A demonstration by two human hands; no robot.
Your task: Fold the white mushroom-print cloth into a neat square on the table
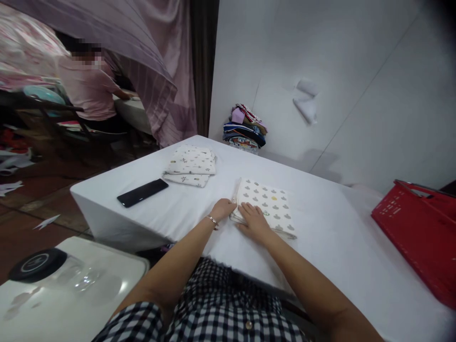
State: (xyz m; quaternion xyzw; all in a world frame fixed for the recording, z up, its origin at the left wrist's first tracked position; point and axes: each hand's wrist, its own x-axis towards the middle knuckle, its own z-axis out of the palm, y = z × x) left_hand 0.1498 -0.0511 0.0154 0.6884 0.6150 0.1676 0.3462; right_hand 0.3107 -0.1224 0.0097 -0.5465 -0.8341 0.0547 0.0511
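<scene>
A folded white cloth (281,204) printed with grey cloud-like shapes and a few coloured ones lies on the white-covered table (331,256) in front of me. My left hand (223,209), with a bracelet at its wrist, has its fingers closed on the cloth's left edge. Flat on the cloth's near left part rests my right hand (254,222), fingers stretched out. Farther left is a second folded white cloth (192,161) with small dark prints. A black phone (142,192) lies near it.
At the right stands a red plastic basket (416,237). Stacked folded clothes (245,128) sit against the wall past the table's far edge. A transparent jar with a black lid (39,265) lies on a white stool (117,266) at lower left. Another person (89,85) sits beyond the curtain.
</scene>
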